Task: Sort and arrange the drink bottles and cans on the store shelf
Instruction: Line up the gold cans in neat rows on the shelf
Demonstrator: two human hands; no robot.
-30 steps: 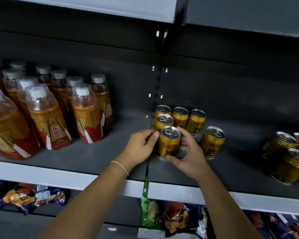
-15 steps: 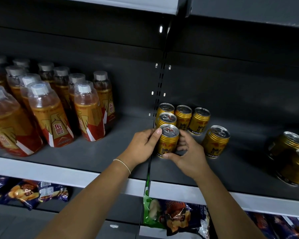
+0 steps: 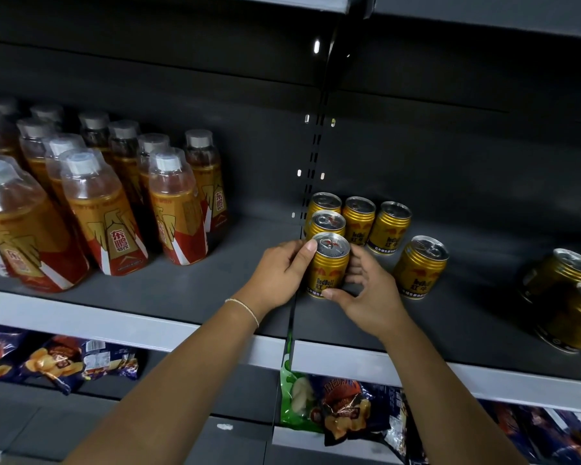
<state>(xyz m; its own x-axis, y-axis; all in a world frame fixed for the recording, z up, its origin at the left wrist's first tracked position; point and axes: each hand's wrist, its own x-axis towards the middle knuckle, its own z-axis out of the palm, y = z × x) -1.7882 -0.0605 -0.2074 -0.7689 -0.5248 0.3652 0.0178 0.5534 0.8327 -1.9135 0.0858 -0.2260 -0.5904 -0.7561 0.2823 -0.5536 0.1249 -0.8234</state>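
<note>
Compared with a second ago, the front can [image 3: 327, 273] now stands nearer the second can [image 3: 329, 223] behind it and more squarely in line with it. Before, it sat a little to the right of that column. Both hands are on it as they were, and the lone can [image 3: 421, 266] to the right has not shifted on the shelf [image 3: 215, 290].

We see the left hand [image 3: 279, 273] closed against the can's left side. Its thumb [image 3: 307, 250] lies up the wall of the can to the rim, and the other fingers curl in behind, where their tips are hidden from us. The right hand [image 3: 373, 297] wraps the other side. Its thumb [image 3: 336, 295] presses the can low at the front, near the base, and its fingers [image 3: 358, 260] bend round the right wall. So both sets of fingers are clamped on this one can, which stands upright on the shelf just right of the seam between two shelf boards.

Behind it the second can and a rear can [image 3: 326, 201] make one column. Two more cans [image 3: 359, 216] [image 3: 391, 226] stand beside that column at the back. A thin bracelet [image 3: 245, 307] circles the left wrist. Amber bottles [image 3: 108, 213] crowd the shelf's left part, and more gold cans [image 3: 571, 297] sit at the far right. Snack bags [image 3: 342, 407] lie on the shelf below.
</note>
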